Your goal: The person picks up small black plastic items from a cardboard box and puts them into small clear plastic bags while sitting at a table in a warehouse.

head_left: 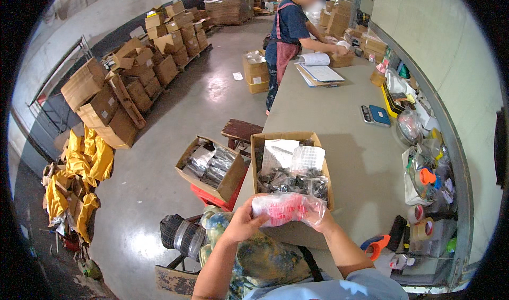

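A clear plastic bag (286, 210) with red printing is stretched between my two hands, close to my body. My left hand (246, 219) grips its left end, the thumb on top. At the right end my right hand (325, 221) holds on, its fingers partly behind the plastic. Just beyond the bag, an open cardboard box (330, 191) stands on the table. Inside it are dark parts in clear bags (291, 182), topped by a white paper sheet (280, 152) and a whitish bubble-wrap-like sheet (307, 158). The bag hides the box's near side.
Left of the table, another carton (233, 179) of bagged items rests on a red stool (204, 196). A small scale (378, 114), tape rolls (422, 229) and an orange-handled tape dispenser (375, 247) line the right side. Beyond the clipboard (322, 76), a person (290, 35) works at the table.
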Demonstrator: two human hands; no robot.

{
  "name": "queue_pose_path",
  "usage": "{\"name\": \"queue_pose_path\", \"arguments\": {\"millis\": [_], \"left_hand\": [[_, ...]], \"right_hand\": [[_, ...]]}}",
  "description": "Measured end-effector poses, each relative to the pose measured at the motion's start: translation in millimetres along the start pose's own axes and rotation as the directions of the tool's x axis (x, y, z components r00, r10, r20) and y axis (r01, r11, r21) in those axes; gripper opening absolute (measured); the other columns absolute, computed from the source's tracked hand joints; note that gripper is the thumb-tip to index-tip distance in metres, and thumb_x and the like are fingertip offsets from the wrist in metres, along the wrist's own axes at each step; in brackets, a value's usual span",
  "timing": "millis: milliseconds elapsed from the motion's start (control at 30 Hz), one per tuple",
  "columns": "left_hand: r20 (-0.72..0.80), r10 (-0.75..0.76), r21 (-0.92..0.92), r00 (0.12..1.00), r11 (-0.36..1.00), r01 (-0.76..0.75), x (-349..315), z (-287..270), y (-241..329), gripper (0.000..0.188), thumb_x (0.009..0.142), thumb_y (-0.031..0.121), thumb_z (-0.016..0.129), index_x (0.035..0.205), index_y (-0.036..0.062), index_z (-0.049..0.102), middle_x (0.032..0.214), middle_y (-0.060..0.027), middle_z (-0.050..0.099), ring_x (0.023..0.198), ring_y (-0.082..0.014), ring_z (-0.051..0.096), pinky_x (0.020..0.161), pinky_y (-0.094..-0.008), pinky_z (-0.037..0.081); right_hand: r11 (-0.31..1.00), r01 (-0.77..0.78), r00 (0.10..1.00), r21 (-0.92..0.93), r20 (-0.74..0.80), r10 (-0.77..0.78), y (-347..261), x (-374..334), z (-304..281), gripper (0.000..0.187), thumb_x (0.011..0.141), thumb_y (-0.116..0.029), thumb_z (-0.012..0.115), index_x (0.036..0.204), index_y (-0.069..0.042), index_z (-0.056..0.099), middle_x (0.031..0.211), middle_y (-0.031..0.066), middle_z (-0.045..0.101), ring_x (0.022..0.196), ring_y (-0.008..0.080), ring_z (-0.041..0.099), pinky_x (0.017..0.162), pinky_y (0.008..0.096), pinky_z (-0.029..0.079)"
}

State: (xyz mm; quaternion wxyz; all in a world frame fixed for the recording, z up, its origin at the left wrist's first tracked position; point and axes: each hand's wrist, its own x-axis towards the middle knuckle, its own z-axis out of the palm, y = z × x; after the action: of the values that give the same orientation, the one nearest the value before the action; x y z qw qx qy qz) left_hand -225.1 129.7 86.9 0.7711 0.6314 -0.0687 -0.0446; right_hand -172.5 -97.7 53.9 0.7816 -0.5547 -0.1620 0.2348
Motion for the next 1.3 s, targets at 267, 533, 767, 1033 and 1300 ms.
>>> {"name": "queue_pose_path", "arguments": {"millis": [267, 533, 767, 1033, 1300], "left_hand": [[-0.202, 0.056, 0.153, 0.978, 0.988, -0.025, -6, 10, -5, 0.039, 0.068, 0.003, 0.077, 0.101, -0.0008, 0.057, 0.088, -0.0054, 0.063, 0.080, -0.0096, 0.058, 0.071, -0.0268, 0.049], [-0.148, 0.247, 0.547, 0.958, 0.827, -0.129, -10, 19, 0, 0.050, 0.066, 0.006, 0.076, 0.108, 0.0016, 0.049, 0.090, -0.0172, 0.062, 0.084, -0.0285, 0.064, 0.072, -0.0342, 0.050], [-0.203, 0.298, 0.715, 0.933, 0.696, -0.067, -15, 36, 0, 0.045, 0.061, 0.007, 0.077, 0.096, 0.0024, 0.050, 0.083, -0.0193, 0.060, 0.080, -0.0279, 0.064, 0.071, -0.0338, 0.049], [-0.113, 0.155, -0.047, 0.981, 0.986, -0.161, -7, 16, -4, 0.030, 0.091, 0.010, 0.055, 0.118, -0.0026, 0.055, 0.102, -0.0054, 0.061, 0.094, -0.0122, 0.055, 0.082, -0.0265, 0.046], [-0.397, 0.099, -0.397, 0.913, 0.878, -0.267, -9, 6, -20, 0.031, 0.095, 0.019, 0.050, 0.108, -0.0075, 0.060, 0.097, -0.0127, 0.065, 0.085, -0.0152, 0.061, 0.076, -0.0277, 0.048]], "right_hand": [[0.904, 0.150, 0.954, -0.401, 0.297, -0.026, -21, -1, 12, 0.054, 0.078, -0.025, 0.071, 0.124, -0.001, 0.052, 0.124, 0.0104, 0.054, 0.113, 0.0206, 0.051, 0.099, 0.0351, 0.039], [0.876, 0.199, 0.977, -0.440, 0.160, -0.142, -24, 2, 18, 0.048, 0.073, -0.033, 0.074, 0.109, -0.004, 0.059, 0.103, 0.0094, 0.062, 0.095, 0.0223, 0.060, 0.085, 0.0349, 0.047], [0.685, 0.233, 0.972, -0.690, 0.179, -0.150, -29, 7, 30, 0.045, 0.066, -0.026, 0.078, 0.103, -0.005, 0.062, 0.098, 0.0114, 0.064, 0.089, 0.0263, 0.062, 0.080, 0.0359, 0.049], [0.983, 0.083, 0.995, -0.166, -0.041, -0.091, -7, 1, 18, 0.034, 0.073, -0.013, 0.074, 0.101, 0.001, 0.062, 0.094, 0.0063, 0.065, 0.081, 0.0133, 0.061, 0.074, 0.0287, 0.051], [0.974, 0.054, 0.981, 0.222, -0.194, -0.010, -17, -1, 14, 0.030, 0.077, -0.012, 0.070, 0.102, 0.000, 0.061, 0.095, 0.0085, 0.066, 0.082, 0.0201, 0.064, 0.073, 0.0340, 0.053]]}}
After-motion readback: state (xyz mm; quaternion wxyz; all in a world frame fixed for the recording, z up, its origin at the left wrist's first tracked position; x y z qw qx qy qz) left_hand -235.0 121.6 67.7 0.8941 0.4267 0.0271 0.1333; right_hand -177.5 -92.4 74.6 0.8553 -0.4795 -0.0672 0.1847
